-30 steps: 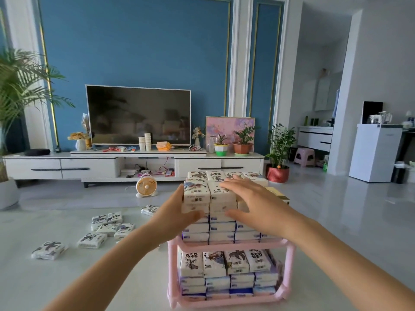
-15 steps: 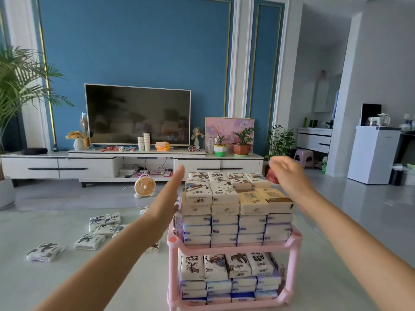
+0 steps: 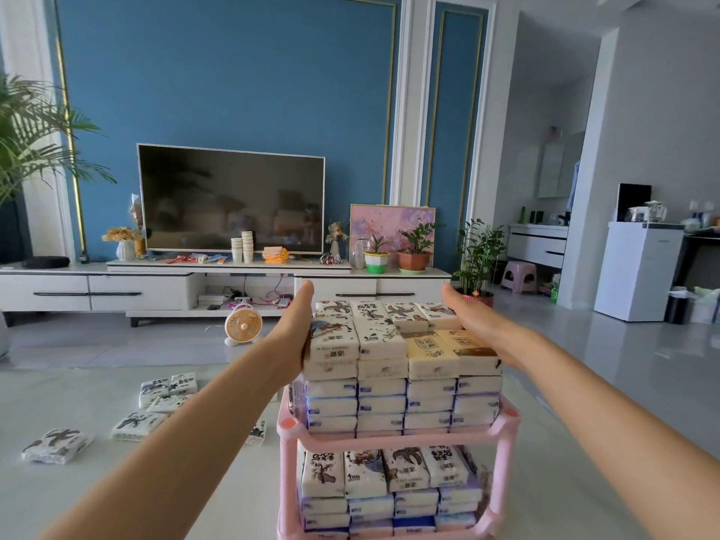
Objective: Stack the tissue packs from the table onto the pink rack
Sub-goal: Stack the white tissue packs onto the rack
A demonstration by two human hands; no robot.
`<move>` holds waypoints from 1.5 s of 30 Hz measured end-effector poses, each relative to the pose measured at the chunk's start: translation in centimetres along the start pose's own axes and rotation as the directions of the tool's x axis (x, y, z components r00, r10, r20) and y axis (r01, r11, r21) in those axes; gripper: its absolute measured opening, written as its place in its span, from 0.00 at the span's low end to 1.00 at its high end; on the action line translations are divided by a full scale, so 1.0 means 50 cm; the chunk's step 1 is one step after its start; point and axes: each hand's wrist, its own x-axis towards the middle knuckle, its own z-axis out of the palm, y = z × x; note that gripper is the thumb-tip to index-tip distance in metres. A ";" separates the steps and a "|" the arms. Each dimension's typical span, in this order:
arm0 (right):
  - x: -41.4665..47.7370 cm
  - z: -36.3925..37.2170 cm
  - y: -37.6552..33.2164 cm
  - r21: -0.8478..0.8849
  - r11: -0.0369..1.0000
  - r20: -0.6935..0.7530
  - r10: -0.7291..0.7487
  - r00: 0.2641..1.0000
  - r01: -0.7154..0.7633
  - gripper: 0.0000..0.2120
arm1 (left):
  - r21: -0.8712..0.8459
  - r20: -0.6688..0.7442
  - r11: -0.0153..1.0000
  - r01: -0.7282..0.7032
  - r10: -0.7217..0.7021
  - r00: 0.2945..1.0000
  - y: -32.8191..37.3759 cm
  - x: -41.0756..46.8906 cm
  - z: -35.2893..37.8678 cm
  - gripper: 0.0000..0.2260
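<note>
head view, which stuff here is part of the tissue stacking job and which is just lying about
Part of the job:
- pink rack
- tissue stack on its top shelf
- loose packs on the table
- left hand and right hand, flat against the stack's sides

Lying about:
- desk fan
- tv
- paper cups
- potted plants
- pink stool

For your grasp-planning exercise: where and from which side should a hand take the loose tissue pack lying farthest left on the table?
Grip the tissue pack across its two long edges, coming from above. It lies flat, apart from the others, so both edges look reachable, while its underside rests on the table.
</note>
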 end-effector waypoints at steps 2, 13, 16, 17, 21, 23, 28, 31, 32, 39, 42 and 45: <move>0.000 0.000 0.000 -0.008 1.000 0.000 -0.004 1.000 0.004 0.32 | 0.006 0.006 1.000 -0.017 0.017 1.000 -0.002 0.007 -0.002 0.26; -0.003 -0.007 0.002 0.023 1.000 0.046 -0.012 0.999 0.011 0.32 | 0.002 0.065 0.999 0.044 -0.044 0.997 0.004 0.007 -0.002 0.30; -0.018 -0.017 -0.010 -0.005 0.988 -0.100 -0.152 0.983 0.152 0.29 | -0.137 0.011 0.990 0.010 -0.008 1.000 0.005 -0.001 -0.014 0.34; -0.029 -0.019 -0.020 -0.038 0.975 -0.161 -0.221 0.962 0.218 0.28 | -0.157 -0.025 0.987 -0.034 0.030 0.999 0.003 -0.005 -0.024 0.34; -0.112 0.011 -0.094 -0.019 0.890 -0.184 -0.452 0.873 0.456 0.24 | -0.150 -0.125 0.983 -0.103 0.085 0.988 -0.025 -0.020 -0.098 0.33; -0.169 0.056 -0.137 0.092 0.829 -0.095 -0.545 0.833 0.552 0.21 | -0.121 -0.153 0.989 -0.084 0.065 0.986 -0.047 -0.034 -0.149 0.33; -0.249 0.240 -0.199 0.594 0.742 0.316 -0.570 0.758 0.310 0.13 | -0.089 -0.182 0.996 -0.016 0.000 0.983 -0.102 -0.082 -0.294 0.34; -0.219 0.388 -0.189 0.549 0.828 0.456 -0.411 0.790 0.114 0.09 | -0.012 -0.283 1.000 0.012 -0.015 0.959 -0.135 -0.102 -0.383 0.28; -0.196 0.437 -0.177 0.521 0.851 0.461 -0.342 0.819 0.062 0.08 | 0.048 -0.331 0.999 0.024 -0.007 0.943 -0.146 -0.109 -0.408 0.23; -0.044 0.698 -0.043 0.103 0.987 0.007 -0.128 0.992 0.127 0.19 | 0.699 -0.398 0.706 0.115 0.250 0.883 -0.281 -0.071 -0.538 0.12; -0.004 0.762 -0.003 -0.048 0.969 -0.196 -0.245 0.949 0.240 0.24 | 0.755 -0.379 0.640 0.143 0.249 0.891 -0.336 -0.033 -0.525 0.18; 0.040 0.783 0.005 0.049 0.977 -0.365 -0.175 0.914 0.207 0.26 | 0.826 -0.309 0.561 0.063 0.355 0.882 -0.384 0.022 -0.475 0.21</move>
